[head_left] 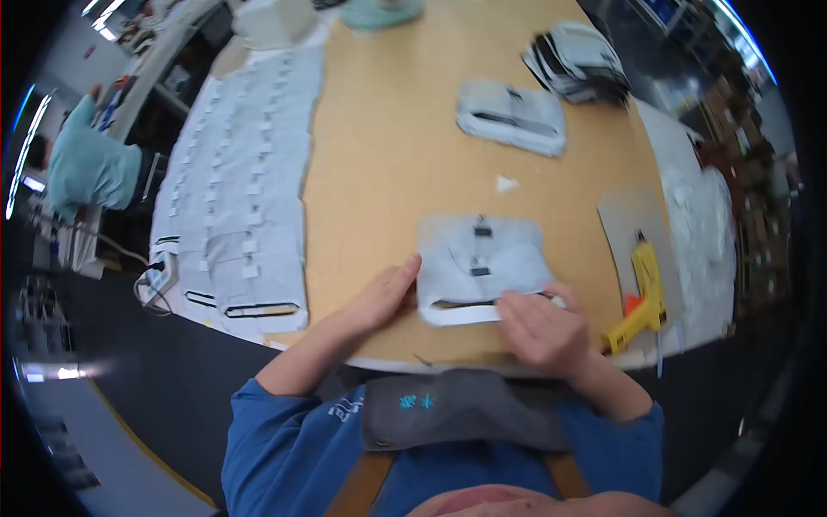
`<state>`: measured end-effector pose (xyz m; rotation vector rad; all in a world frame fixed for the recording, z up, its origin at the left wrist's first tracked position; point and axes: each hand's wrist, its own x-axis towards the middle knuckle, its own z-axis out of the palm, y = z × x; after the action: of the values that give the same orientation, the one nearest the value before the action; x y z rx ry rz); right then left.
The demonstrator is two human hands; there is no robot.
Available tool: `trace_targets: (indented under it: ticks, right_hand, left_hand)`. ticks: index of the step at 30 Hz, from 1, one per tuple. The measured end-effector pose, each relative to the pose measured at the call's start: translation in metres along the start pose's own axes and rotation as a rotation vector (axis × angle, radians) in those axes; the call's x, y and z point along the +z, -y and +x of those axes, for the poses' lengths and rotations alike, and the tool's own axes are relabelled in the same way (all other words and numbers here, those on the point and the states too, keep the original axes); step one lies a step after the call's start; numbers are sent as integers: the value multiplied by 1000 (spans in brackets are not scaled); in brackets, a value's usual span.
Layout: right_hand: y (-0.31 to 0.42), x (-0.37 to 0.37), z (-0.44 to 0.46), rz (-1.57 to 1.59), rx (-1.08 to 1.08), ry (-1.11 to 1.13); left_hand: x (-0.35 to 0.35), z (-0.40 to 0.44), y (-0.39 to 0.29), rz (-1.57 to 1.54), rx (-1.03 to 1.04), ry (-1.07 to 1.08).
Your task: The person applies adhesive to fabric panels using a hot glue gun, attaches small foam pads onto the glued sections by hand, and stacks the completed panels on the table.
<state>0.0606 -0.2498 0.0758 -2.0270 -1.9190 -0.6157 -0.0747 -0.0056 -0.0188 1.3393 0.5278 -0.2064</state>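
A white fabric piece (491, 250) lies flat on the table in front of me, with a long dark-edged slot near its front and two small black patches in its middle. My left hand (388, 293) rests beside its left edge, fingers extended and touching the side. At the front right corner, my right hand (543, 332) is closed with bent fingers on the edge of the fabric by the slot. A small whitish bit shows beside those fingers, too small to name.
A yellow glue gun (646, 293) lies on grey cardboard (613, 226) at the right. Behind are a similar stack of fabric pieces (512, 121) and a larger pile (579, 60). Rows of overlapping white pieces (258, 172) cover the left side. A power strip (161, 274) sits at the left edge.
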Motion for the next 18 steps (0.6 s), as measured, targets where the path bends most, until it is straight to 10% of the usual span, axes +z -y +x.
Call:
trace_targets:
  ticks: [6,10,18]
  right_hand:
    - [13,11,-38,311,215,83]
    - [-27,25,-41,166,580,-48]
    - [-26,33,-43,677,933,80]
  left_hand:
    - [27,-32,-20,965,339,-98]
    - [29,-43,-25,784,618,-33]
    - [26,-37,-25,610,341,-283]
